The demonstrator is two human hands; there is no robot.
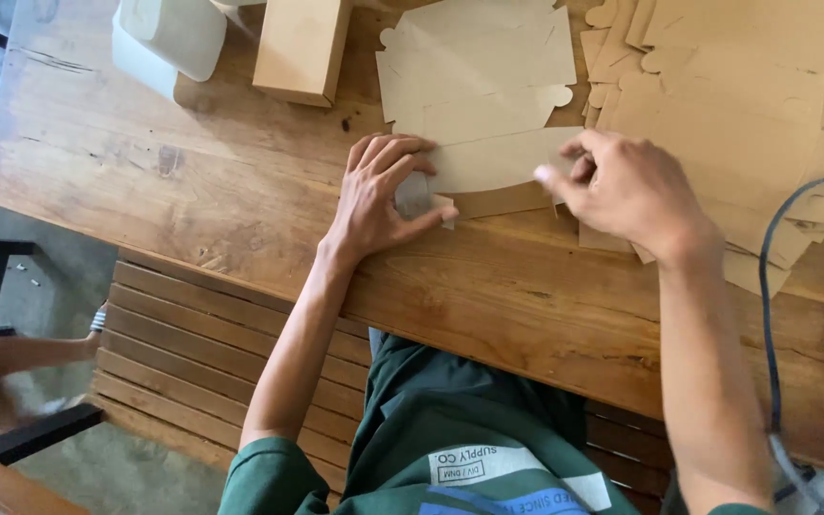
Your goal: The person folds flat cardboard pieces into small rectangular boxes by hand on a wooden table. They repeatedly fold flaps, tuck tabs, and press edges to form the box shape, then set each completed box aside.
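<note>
A flat die-cut brown cardboard blank (488, 114) lies on the wooden table (193, 181) in front of me. My left hand (383, 195) presses on its near left corner, thumb and fingers pinching a folded flap. My right hand (622, 186) rests on the blank's near right edge, fingers curled onto the cardboard fold. Both hands touch the same blank.
A pile of several similar cardboard blanks (746, 105) lies at the right. A folded brown box (302, 48) and a white plastic container (169, 38) stand at the back left. A dark cable (770, 286) hangs at the right. A slatted bench (193, 372) is below the table.
</note>
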